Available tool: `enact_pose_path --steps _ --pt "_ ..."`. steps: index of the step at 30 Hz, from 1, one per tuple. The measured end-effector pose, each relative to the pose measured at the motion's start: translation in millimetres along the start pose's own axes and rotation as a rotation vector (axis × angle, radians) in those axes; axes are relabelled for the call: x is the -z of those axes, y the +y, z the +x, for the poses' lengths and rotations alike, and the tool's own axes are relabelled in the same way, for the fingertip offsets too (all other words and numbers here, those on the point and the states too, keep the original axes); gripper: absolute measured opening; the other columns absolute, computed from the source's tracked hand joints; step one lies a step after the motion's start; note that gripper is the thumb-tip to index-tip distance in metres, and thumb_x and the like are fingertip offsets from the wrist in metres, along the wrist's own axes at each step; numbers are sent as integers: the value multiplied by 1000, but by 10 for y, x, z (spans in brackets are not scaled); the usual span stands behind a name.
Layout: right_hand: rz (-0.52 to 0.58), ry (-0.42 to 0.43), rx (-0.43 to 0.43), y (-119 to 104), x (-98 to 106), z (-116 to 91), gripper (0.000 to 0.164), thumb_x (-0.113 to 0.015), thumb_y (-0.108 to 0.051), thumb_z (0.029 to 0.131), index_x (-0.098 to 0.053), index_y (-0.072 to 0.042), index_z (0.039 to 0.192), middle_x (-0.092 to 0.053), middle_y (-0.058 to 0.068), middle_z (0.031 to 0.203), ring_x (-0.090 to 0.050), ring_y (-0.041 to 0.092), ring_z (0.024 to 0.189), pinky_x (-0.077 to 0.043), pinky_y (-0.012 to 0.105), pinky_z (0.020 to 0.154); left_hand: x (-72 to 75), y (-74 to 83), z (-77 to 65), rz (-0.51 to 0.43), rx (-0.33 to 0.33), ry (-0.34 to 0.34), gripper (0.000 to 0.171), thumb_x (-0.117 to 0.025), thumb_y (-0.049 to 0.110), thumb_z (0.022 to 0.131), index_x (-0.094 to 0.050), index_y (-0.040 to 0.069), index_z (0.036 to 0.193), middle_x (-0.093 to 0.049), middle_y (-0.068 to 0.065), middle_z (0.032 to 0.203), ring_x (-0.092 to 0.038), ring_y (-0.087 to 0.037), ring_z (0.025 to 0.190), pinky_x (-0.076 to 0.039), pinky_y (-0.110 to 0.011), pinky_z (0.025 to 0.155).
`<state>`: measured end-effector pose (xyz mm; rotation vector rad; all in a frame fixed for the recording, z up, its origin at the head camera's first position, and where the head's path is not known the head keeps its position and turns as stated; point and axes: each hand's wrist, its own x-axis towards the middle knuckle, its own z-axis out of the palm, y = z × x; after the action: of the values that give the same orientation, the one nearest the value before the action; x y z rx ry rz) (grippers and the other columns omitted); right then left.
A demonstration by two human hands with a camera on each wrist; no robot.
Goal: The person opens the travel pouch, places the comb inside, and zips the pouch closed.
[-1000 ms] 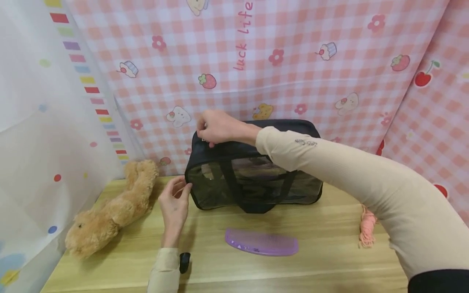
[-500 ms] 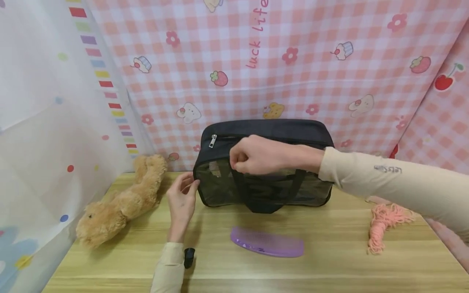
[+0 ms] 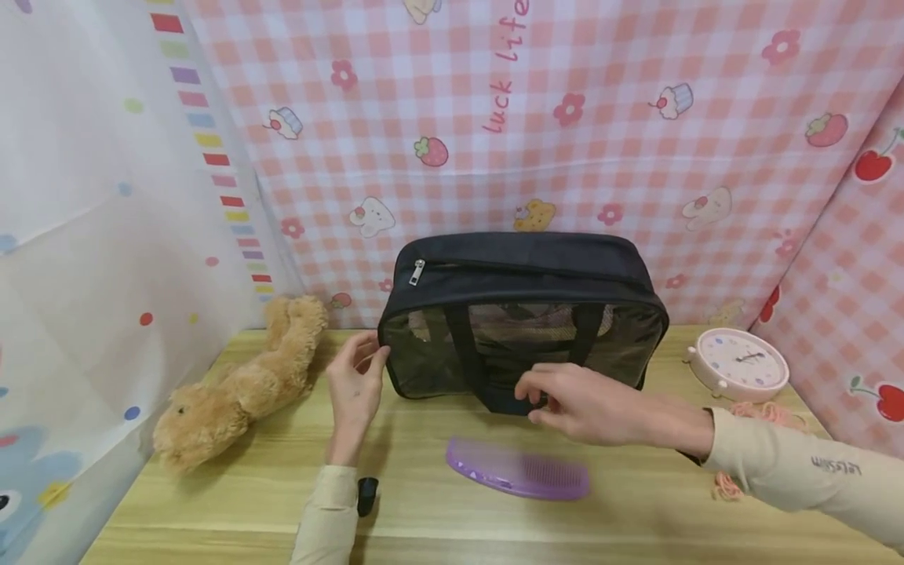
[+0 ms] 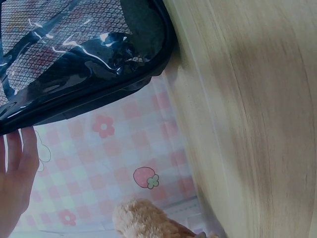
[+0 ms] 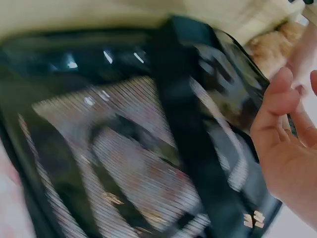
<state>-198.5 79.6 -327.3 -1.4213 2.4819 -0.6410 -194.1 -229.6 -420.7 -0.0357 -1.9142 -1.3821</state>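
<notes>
A black bag (image 3: 523, 263) with see-through panels stands at the back of the table. Its metal zip pull (image 3: 417, 272) lies at the left end of the top zip, and a dark strap handle (image 3: 466, 353) hangs down its front. My left hand (image 3: 358, 384) pinches the bag's left edge between thumb and fingers; the left wrist view shows those fingers along the edge. In front of the bag's lower right part, my right hand (image 3: 575, 400) hovers with loosely bent fingers and nothing in them. A purple comb (image 3: 519, 471) lies just below that hand.
A tan plush toy (image 3: 240, 392) lies at the left. At the right are a pink round clock (image 3: 738, 365) and pink yarn (image 3: 727, 486), partly covered by the sleeve. A small black object (image 3: 366, 496) sits beside the left sleeve. A checked cloth (image 3: 523, 141) hangs behind.
My right hand has left the zip's left end and moved right and down to the front of the bag. The left hand stays at the bag's edge. The clock has come into sight.
</notes>
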Motion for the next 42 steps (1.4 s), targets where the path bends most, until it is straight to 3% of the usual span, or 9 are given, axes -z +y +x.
enact_pose_path --steps 4,10,16,22,32,38,42 --pt "-14 43 -35 244 -328 -153 20 -70 -16 87 -62 -13 105 -56 -5 96 -52 3 67 -47 21 58 -2 4 -5 -4 18 0 18 -70 -1 84 -68 3 102 -67 -11 97 -66 -22 89 -55 -27 76" --pt "-40 36 -119 449 -833 -281 32 -74 -17 82 -61 -6 109 -56 6 105 -55 10 74 -48 26 60 -1 17 0 0 24 8 19 -70 -1 84 -68 1 102 -67 -13 98 -66 -26 89 -56 -35 77" --pt "-88 86 -169 527 -1093 -479 44 -81 -31 73 -61 -11 106 -51 -2 101 -48 11 80 -46 32 64 14 251 -15 1 -8 8 19 -68 -10 82 -66 -8 100 -66 -23 96 -65 -36 87 -55 -45 76" --pt "-16 114 -208 610 -1162 -598 44 -84 -26 71 -60 -10 104 -47 -5 95 -46 8 79 -46 29 66 18 377 6 5 -6 3 18 -67 -12 81 -65 -10 99 -65 -24 95 -65 -36 87 -55 -44 76" --pt "91 188 -225 696 -1176 -553 46 -86 -8 55 -61 -7 94 -50 -3 91 -51 11 81 -49 28 69 41 335 -11 1 -4 1 18 -67 -12 82 -65 -9 100 -65 -23 95 -65 -35 88 -55 -44 76" --pt "179 262 -124 702 -1094 -550 28 -78 4 67 -62 -9 86 -53 -5 84 -48 7 74 -45 24 60 40 329 -10 5 -15 -4 18 -67 -12 82 -64 -10 100 -65 -24 94 -65 -36 87 -55 -45 75" --pt "206 280 -52 695 -1039 -572 18 -71 3 78 -62 -11 85 -52 -9 81 -46 2 71 -43 22 57 40 336 1 1 -13 -3 18 -67 -12 82 -64 -10 100 -65 -24 94 -65 -36 87 -55 -44 75"
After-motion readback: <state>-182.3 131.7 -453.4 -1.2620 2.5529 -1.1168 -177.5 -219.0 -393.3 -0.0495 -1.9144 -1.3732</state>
